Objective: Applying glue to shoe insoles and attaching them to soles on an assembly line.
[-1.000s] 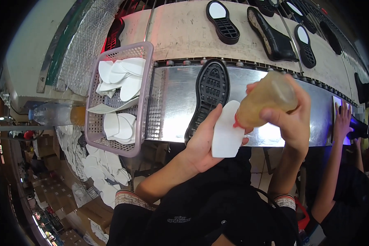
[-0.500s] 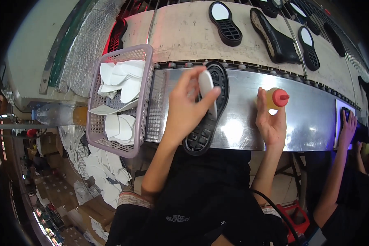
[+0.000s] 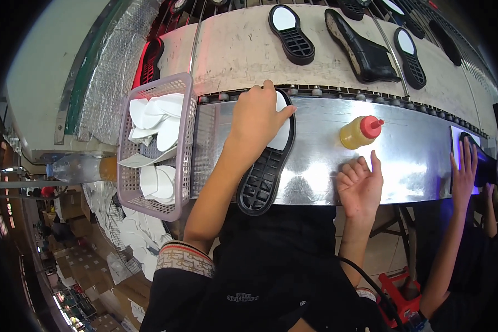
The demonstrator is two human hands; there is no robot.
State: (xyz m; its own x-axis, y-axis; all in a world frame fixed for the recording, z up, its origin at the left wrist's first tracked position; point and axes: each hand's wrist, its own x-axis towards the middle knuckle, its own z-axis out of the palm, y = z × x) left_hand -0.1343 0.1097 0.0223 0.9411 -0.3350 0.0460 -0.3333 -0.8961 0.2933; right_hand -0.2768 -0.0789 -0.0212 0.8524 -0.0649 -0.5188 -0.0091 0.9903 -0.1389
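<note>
My left hand (image 3: 257, 115) presses over the upper part of a black shoe sole (image 3: 263, 178), its fingers bent together toward the far edge and its thumb reaching across. Under it, partly covered, a white pad (image 3: 283, 134) sits in that end of the sole. The sole's lower half shows an open grid of ribs, its near end at the bench's front edge. Palm up and empty, my right hand (image 3: 361, 188) rests at the front of the metal bench, fingers loosely curled and thumb apart. Just beyond it is a squeeze bottle (image 3: 352, 136) of yellow liquid with a red cap.
A pale purple basket (image 3: 185, 138) of white pads stands left of the sole. Beyond the metal bench (image 3: 315, 185) runs a conveyor (image 3: 232, 50) carrying several soles and a black shoe (image 3: 362, 50). At right, a co-worker's hand (image 3: 466, 166) touches a dark item.
My left hand has laid the white pad down into the sole, where it was tilted above it before. My right hand has drawn back from the bottle toward me.
</note>
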